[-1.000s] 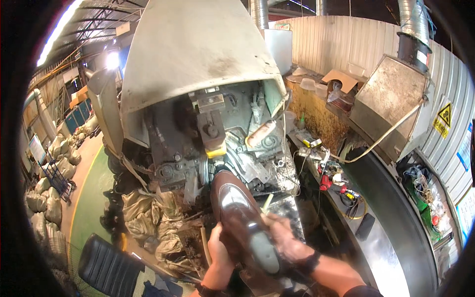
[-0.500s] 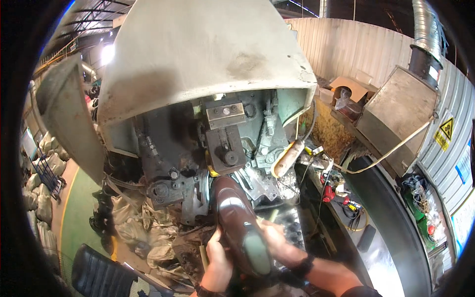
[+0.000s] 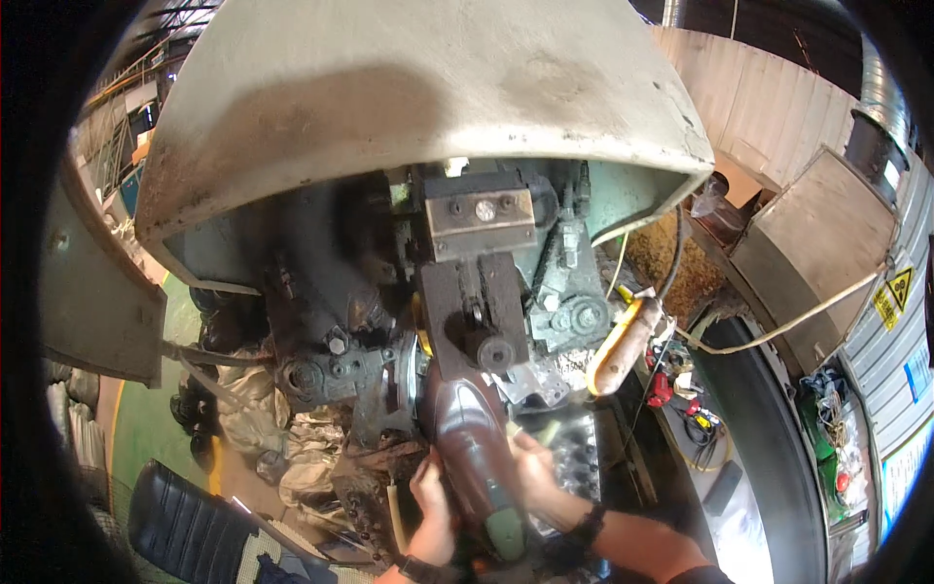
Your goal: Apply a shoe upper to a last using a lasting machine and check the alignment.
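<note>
- The left hand [image 3: 433,501] was pressed along the left side of a dark brown, shiny shoe [image 3: 472,443], its fingers curled against it; a dark wristband [image 3: 420,568] circled that wrist.
- The right hand [image 3: 535,477] gripped the shoe's right side, also with bent fingers, so the shoe was held between both hands; the fingertips under it could not be seen. A black band [image 3: 588,526] was on that wrist.
- The shoe pointed away from the person, a green part [image 3: 504,533] at its near end and its far end just under a dark metal block [image 3: 474,316] of the machine. Whether shoe and block touched could not be told.
- To the lower left stood a black padded chair [image 3: 185,526], with pale crumpled sacks [image 3: 248,409] beyond it.
- Right of the block, a tan rounded tube [image 3: 626,348] with a yellow edge hung from a dark cord [image 3: 673,258].
- A large, stained, off-white hood [image 3: 409,107] arched over the machine.
- Farther right, a red tool [image 3: 660,389] lay among small clutter beside a dark belt [image 3: 773,448].
- Beyond the belt were a worn metal box [image 3: 817,258] and a ribbed wall [image 3: 861,326] bearing a yellow warning sign [image 3: 899,290].
</note>
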A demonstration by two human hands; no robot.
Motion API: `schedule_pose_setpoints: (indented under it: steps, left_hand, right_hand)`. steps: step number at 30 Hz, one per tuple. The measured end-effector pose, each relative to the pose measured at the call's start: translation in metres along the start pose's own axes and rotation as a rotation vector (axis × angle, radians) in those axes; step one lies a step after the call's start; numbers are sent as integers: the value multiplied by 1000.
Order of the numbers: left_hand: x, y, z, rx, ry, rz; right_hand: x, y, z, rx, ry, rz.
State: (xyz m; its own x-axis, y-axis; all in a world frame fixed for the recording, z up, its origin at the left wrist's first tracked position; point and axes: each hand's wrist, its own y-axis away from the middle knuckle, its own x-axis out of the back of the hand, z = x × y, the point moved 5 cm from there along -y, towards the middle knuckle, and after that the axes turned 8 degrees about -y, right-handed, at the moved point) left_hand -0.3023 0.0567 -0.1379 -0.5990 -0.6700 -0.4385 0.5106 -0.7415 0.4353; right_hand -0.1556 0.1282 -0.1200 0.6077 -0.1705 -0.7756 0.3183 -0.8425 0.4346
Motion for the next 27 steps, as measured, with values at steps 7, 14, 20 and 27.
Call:
schedule_pose_setpoints:
  steps: [7, 14, 20, 27]
  left_hand:
    - [6, -9, -7, -46, 10, 15]
    - [-15, 9, 9, 49, 86, -34]
    - [-5, 7, 11, 26, -45, 8]
    - [72, -2, 45, -389, -186, 151]
  right_hand:
    - [-1, 3, 0, 98, 45, 31]
    - [-5, 8, -8, 90, 30, 44]
    - [-9, 16, -11, 91, 95, 67]
    - [22, 34, -69, -49, 514, -3]
